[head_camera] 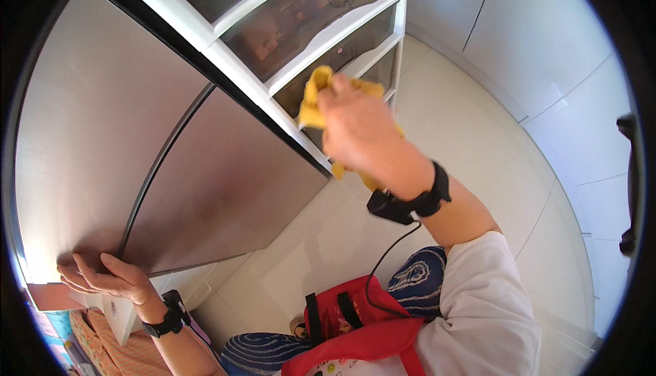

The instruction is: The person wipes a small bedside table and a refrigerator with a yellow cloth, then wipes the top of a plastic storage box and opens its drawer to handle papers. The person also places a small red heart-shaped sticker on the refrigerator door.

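Observation:
My right hand (pixel 361 125) grips a crumpled yellow cloth (pixel 313 107) in front of a white-framed drawer unit with dark see-through fronts (pixel 287 37). Folds of the cloth stick out above the fingers and hang below the palm, and the hand is slightly blurred. Whether the cloth touches the drawers I cannot tell. At the lower left, my left hand (pixel 110 279) rests with spread fingers against the smooth grey front of what looks like a refrigerator (pixel 205 171), near its edge. A dark curved gap (pixel 164 158) divides that front in two and ends close to my fingers.
Pale floor tiles (pixel 461 119) run between the drawer unit and glossy white cabinets (pixel 569 94) on the right. A black cable (pixel 373 278) hangs from my right wrist strap towards a red bag (pixel 348 309) at my waist. Orange striped fabric (pixel 115 345) lies at lower left.

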The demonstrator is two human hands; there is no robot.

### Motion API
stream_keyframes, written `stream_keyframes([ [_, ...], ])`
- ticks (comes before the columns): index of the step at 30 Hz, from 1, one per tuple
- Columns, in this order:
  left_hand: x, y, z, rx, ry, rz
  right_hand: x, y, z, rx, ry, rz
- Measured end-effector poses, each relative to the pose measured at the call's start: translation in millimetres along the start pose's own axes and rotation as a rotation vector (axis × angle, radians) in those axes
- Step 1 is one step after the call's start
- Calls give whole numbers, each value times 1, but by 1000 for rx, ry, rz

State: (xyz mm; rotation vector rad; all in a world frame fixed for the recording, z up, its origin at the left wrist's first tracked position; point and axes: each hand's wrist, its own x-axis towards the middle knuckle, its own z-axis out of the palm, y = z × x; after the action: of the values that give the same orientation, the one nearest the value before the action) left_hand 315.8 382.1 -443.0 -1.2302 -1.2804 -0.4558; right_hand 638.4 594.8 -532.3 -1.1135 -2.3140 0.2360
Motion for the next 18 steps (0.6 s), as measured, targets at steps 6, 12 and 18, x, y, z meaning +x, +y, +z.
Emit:
stream_keyframes([
  [6, -2, 1, 4, -20, -36, -20, -6, -1, 10, 293, -63, -85],
  [12, -4, 0, 0, -30, -45, -28, 24, 55, -47, 583, 393, 168],
  [18, -4, 1, 1, -31, -40, -32, 53, 31, -59, 36, 366, 154],
])
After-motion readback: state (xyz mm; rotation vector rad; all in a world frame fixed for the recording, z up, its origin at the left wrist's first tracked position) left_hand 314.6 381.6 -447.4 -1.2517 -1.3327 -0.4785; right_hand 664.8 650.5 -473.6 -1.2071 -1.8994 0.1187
